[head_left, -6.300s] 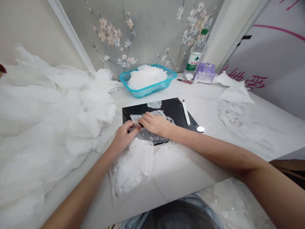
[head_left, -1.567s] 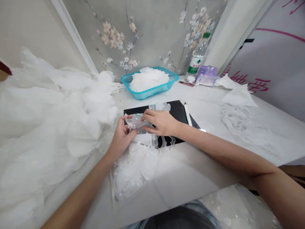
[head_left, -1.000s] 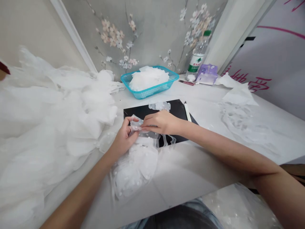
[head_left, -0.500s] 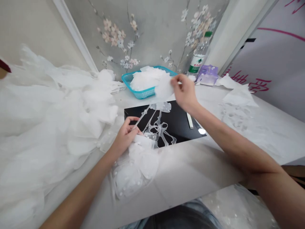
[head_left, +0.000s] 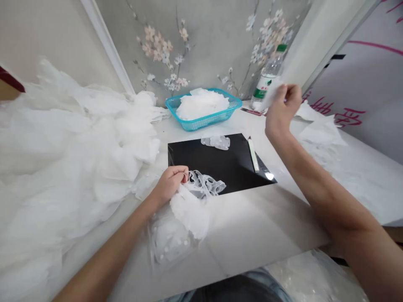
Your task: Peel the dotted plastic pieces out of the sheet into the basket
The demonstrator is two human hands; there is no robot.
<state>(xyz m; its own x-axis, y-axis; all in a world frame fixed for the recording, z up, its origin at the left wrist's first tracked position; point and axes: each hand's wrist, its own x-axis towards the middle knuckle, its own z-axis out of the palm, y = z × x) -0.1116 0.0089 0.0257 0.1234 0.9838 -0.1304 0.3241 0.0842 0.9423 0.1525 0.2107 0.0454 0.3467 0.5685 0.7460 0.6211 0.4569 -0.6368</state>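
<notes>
My left hand (head_left: 172, 181) is closed at the near left edge of a black board (head_left: 231, 161), pinching a translucent cut-out web (head_left: 204, 184) that lies bunched over the board. Just below it are thin white sheet pieces (head_left: 192, 214) and a clear dotted sheet (head_left: 170, 241). Raised at the right, in front of the water bottle (head_left: 264, 86), my right hand (head_left: 283, 107) pinches a thin white piece (head_left: 272, 93), blurred by motion. A translucent dotted strip (head_left: 216, 142) rests on the board's far edge. A pale cutter-like tool (head_left: 253, 155) lies at its right side.
A blue basket (head_left: 208, 121) full of white pieces stands against the flowered wall. Red-handled scissors or pliers (head_left: 252, 111) lie beside it. Heaped white sheets (head_left: 78, 155) cover the left of the table. More white sheets (head_left: 324, 130) lie at the right.
My right hand has moved right and up from the basket, carrying the white piece. The translucent web, stretched across the board before, is now bunched by my left hand.
</notes>
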